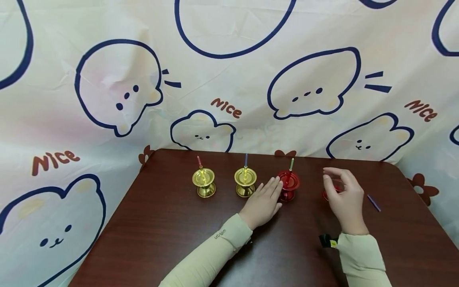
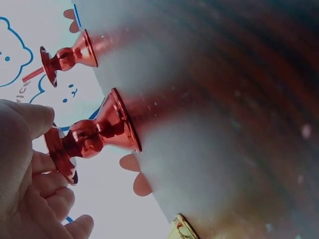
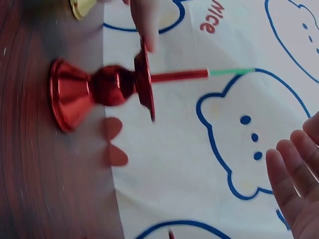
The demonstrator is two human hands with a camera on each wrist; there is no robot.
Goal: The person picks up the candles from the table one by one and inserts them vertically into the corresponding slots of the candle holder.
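My left hand point(image 1: 263, 203) holds the dish rim of a red metallic candle holder point(image 1: 292, 181), thumb on the near side and fingers on the far side. A thin green candle point(image 3: 232, 72) stands upright in its red stem. My right hand point(image 1: 344, 199) is raised over a second red candle holder point(image 2: 67, 59), fingers loosely curved with nothing between them; it partly hides that holder in the head view. Only the bare red stem shows on top of the second holder. To the right of this hand a thin purple-blue candle point(image 1: 373, 202) lies on the table.
Two gold candle holders stand in the row to the left: one with a red candle point(image 1: 199, 161), the other with a blue candle point(image 1: 246, 160). All stand on a dark brown table point(image 1: 161, 239). A cartoon-printed cloth point(image 1: 251, 79) hangs behind and beside it.
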